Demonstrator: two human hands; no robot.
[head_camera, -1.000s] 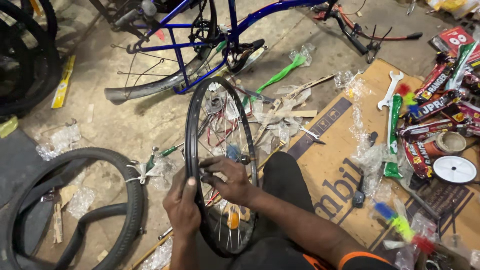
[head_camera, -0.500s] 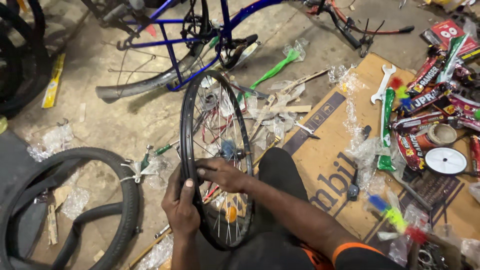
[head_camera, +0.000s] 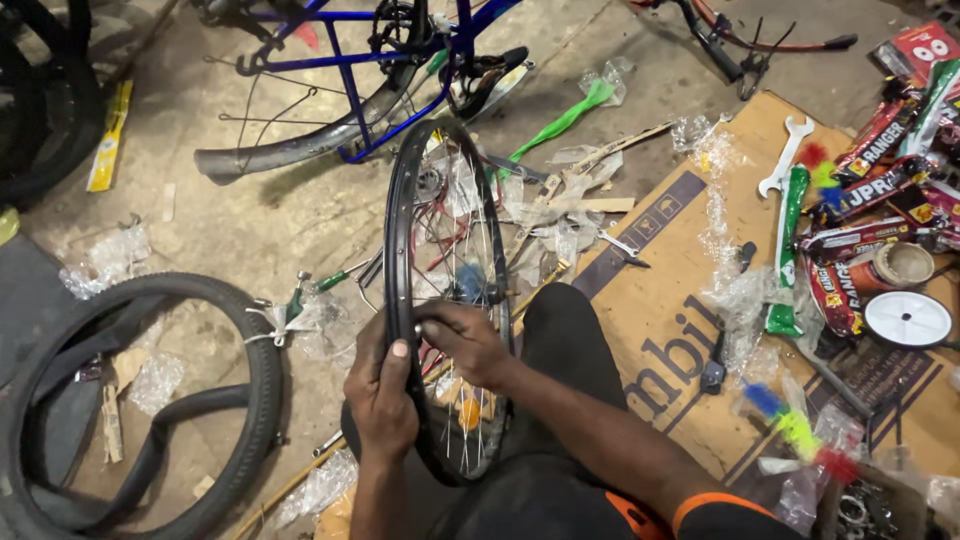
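Left hand wrapped over the near edge of the black wheel rim, thumb on top, fingers curled round it: a full closed grip. Right hand reaches in through the wheel, fingers bent against the inner face of the rim beside the left thumb; whether it pinches a spoke or anything small cannot be told. Wheel stands upright on edge between the person's knees, spokes and hub visible, lower arc resting by the dark trouser leg.

Around it: loose black tyre with an inner tube lying flat on the concrete to the left, well apart. Blue bicycle frame and a grey mudguard beyond the wheel's top. Crumpled clear plastic wrap just behind the spokes. Flattened cardboard sheet to the right, carrying a white spanner, a green grip sleeve, red packets and a white disc.

Against half a second ago: both hands sit at the same place on the rim, and the wheel is equally upright. The view has shifted only slightly.
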